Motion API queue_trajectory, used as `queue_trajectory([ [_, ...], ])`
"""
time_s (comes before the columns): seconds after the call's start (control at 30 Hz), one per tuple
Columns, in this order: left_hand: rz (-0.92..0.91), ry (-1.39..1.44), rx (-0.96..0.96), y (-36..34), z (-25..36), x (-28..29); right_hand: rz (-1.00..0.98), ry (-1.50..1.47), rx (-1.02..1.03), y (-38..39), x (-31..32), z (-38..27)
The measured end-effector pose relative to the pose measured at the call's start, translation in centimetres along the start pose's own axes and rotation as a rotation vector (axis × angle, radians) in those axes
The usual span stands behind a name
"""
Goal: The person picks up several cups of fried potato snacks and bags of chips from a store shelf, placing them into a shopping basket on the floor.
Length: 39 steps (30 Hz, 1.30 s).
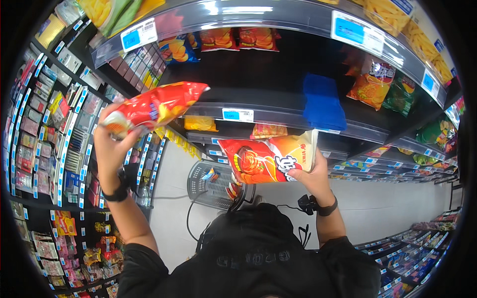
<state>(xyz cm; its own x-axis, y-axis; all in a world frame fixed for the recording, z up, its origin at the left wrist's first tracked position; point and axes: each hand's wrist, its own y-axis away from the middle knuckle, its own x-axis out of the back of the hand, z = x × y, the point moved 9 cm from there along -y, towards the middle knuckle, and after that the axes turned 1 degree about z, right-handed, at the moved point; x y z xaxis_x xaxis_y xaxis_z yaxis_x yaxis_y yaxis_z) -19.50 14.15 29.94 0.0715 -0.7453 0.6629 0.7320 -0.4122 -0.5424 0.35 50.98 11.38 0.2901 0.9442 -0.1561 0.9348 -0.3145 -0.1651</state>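
Observation:
My left hand [112,141] is closed around one end of a shiny red snack bag [164,105], raised at the left in front of the shelf's edge. Held in my right hand [316,176] is a second bag, a red and orange chip bag [266,158] with a noodle-like picture on its front. Its thumb presses on the lower right of the bag; the other fingers are hidden behind it. Both bags are off the shelf, tilted and apart from each other. A folded blue cloth [323,102] hangs over the shelf edge, beyond the right-hand bag.
A black shelf [283,116] carries red chip bags [258,38] at the back and an orange snack bag [373,84] at right. The upper shelf's edge [278,20] juts out overhead. A grey basket [198,183] holding a few packets sits on the floor. Stocked racks [49,129] line the left.

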Motion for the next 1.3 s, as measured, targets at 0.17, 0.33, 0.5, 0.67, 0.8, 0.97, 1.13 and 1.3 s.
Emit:
queue_trajectory([
  [0.17,0.357,0.283,0.286,10.2,-8.0,4.6,0.018,-0.123,-0.084,-0.8,-3.4,3.8],
  [0.33,0.525,0.393,0.574,21.0,-15.7,4.0,-0.009,-0.218,-0.264,-2.1,-8.9,8.0],
  [0.5,0.554,0.409,0.776,30.4,-21.1,1.1,-0.052,0.003,-0.280,-2.7,-14.0,12.4],
  [0.67,0.323,-0.094,0.828,35.2,-23.6,-0.2,-0.110,0.358,-0.256,-2.7,-17.5,19.8],
  [0.8,0.226,-0.048,0.875,39.6,-28.8,-3.4,-0.158,0.711,-0.247,-1.7,-19.8,27.0],
  [0.97,0.040,-0.143,0.901,43.4,-34.3,-9.7,-0.270,0.958,-0.356,0.8,-21.6,38.4],
  [1.13,-0.099,-0.152,0.888,46.3,-38.5,-17.5,-0.340,1.107,-0.462,2.1,-22.5,49.7],
  [1.3,-0.220,-0.199,0.911,48.5,-42.0,-25.8,-0.426,1.141,-0.608,0.7,-23.0,61.2],
])
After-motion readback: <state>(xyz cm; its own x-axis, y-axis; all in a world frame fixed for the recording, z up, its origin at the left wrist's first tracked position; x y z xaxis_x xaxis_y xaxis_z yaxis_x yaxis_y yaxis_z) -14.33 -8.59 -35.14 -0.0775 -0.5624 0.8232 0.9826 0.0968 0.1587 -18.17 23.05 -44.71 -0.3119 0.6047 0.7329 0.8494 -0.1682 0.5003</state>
